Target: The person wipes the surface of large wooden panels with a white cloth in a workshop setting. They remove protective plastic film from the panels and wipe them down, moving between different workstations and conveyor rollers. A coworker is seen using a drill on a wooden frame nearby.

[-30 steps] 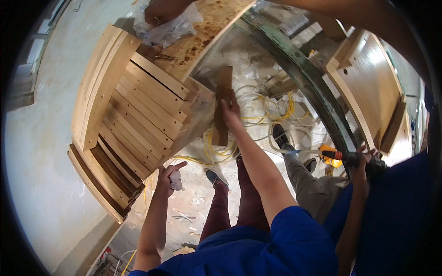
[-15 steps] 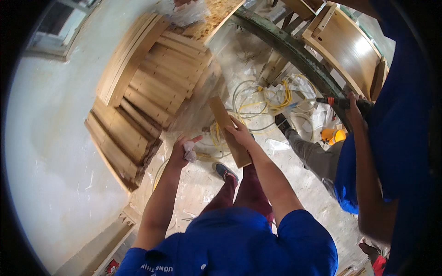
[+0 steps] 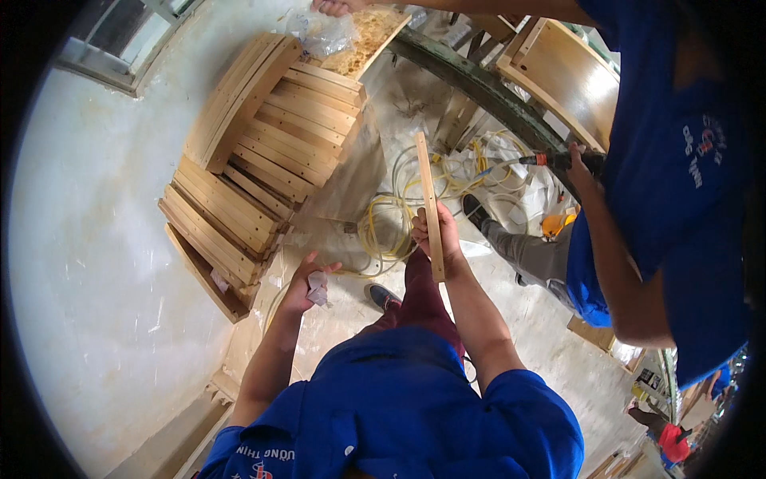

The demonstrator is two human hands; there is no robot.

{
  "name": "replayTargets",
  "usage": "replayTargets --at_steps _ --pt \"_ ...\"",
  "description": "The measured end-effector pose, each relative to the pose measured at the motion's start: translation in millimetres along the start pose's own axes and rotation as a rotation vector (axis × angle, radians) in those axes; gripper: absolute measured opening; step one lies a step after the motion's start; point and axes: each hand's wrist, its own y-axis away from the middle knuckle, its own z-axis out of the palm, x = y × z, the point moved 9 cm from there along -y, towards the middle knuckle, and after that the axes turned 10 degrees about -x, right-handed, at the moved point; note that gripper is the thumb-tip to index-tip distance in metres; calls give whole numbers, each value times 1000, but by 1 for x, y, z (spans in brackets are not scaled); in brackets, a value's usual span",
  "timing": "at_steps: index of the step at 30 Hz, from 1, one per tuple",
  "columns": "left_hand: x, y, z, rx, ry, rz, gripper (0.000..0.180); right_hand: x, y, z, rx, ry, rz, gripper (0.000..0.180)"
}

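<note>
In my right hand (image 3: 444, 232) is a narrow wooden board (image 3: 428, 188), held upright with its thin, hole-dotted edge facing me. My fingers wrap around it below its middle. My left hand (image 3: 300, 286) holds a crumpled white wad (image 3: 317, 289), paper or cloth, against the palm, with thumb and forefinger partly stretched out. Ahead and to the left of that hand lies a large stack of wooden boards (image 3: 287, 132), several with holes along their edges. A curved wooden piece (image 3: 254, 104) rests on top of the stack.
A co-worker on the right holds a black-and-red hand tool (image 3: 542, 160) and reaches across the top to a clear plastic bag (image 3: 323, 33) on a chipboard sheet (image 3: 373, 36). Yellow hoses (image 3: 381, 231) coil on the floor. A green beam (image 3: 479, 84) and curved wooden panel (image 3: 558, 76) stand beyond.
My right hand has turned the board from its broad face to its narrow edge and moved slightly right. The co-worker's arm now reaches across to the plastic. My left hand still holds the wad.
</note>
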Motion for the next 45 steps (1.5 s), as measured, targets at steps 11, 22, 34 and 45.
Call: replayTargets --at_steps 11,22,34,45 --pt "61 -75 -22 309 -158 224 32 -105 -160 -101 338 565 -269 50" --pt "49 -73 -55 448 -610 35 38 -139 -382 -143 284 1333 -171 65" --pt "61 -48 -38 535 -934 -167 38 -88 -442 -197 179 1274 -168 58" --pt "54 -36 -30 477 -1057 -123 38 -76 -403 -189 149 1289 -109 60"
